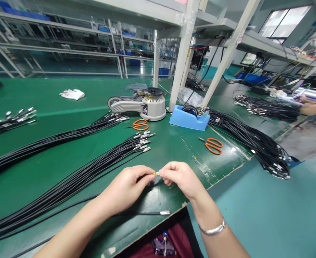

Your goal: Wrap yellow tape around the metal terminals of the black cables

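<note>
Over the front part of the green table, my left hand [132, 184] and my right hand [181, 177] meet fingertip to fingertip. Between them shows a small cable end [156, 174], silvery with a bit of yellow on it. Both hands are closed in a pinch on it, and the fingers hide most of it. A black cable [85, 200] runs in from the left and passes behind my left wrist. Below my hands, another cable's metal connector [164, 213] lies near the table edge. A bundle of black cables [93, 173] with silvery ends lies to the left.
Orange-handled scissors [213, 146] lie at the right, another orange-handled pair [140, 124] farther back. Behind stand a blue tape holder [188, 123] and a grey round tape dispenser [152, 107]. More cables [243, 134] hang over the right edge. A white glove [72, 94] lies far left. A person's arm [315, 107] shows far right.
</note>
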`<state>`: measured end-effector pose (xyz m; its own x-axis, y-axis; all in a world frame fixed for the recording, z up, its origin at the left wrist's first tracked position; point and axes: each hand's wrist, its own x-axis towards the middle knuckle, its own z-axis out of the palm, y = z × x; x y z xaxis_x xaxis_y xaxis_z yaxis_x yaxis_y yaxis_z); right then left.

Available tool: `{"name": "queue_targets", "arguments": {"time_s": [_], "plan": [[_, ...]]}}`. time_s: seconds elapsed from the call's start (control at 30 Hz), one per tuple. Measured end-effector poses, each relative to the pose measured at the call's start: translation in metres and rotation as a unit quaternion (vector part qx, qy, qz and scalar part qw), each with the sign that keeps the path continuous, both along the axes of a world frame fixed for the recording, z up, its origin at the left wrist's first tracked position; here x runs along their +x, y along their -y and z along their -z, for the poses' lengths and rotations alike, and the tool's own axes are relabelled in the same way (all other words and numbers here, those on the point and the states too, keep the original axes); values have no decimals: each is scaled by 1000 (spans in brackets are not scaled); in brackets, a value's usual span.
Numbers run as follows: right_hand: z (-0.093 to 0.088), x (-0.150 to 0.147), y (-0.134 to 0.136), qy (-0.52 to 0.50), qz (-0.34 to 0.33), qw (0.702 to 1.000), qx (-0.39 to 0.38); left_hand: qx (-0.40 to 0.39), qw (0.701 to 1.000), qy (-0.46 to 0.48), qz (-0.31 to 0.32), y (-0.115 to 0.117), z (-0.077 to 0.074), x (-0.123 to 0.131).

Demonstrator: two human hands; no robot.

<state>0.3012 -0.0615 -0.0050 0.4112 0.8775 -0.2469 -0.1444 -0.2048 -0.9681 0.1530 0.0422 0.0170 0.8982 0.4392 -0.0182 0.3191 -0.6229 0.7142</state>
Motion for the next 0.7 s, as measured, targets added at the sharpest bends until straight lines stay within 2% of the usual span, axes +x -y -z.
{"name": "queue_targets", "arguments": {"time_s": [0.2,0.33,0.4,0.47,0.6,0.7], "plan": [[1,0,-3,-44,20,999,16,10,999,32,-9,-2,6,1],[0,0,-5,-48,3,998,36,-1,999,34,-26,-2,2,1],[0,0,-6,-48,-5,998,44,-47,998,25,-43,-2,-1,1],[-1,-1,-7,-45,-10,998,48,-128,990,10,-59,-2,-3,1],[-4,-3,-8,-25,-16,998,63,-292,954,-2,-72,-3,-2,1],[-6,-5,-9,-9,-15,998,68,-357,931,11,-72,-6,0,0]]}}
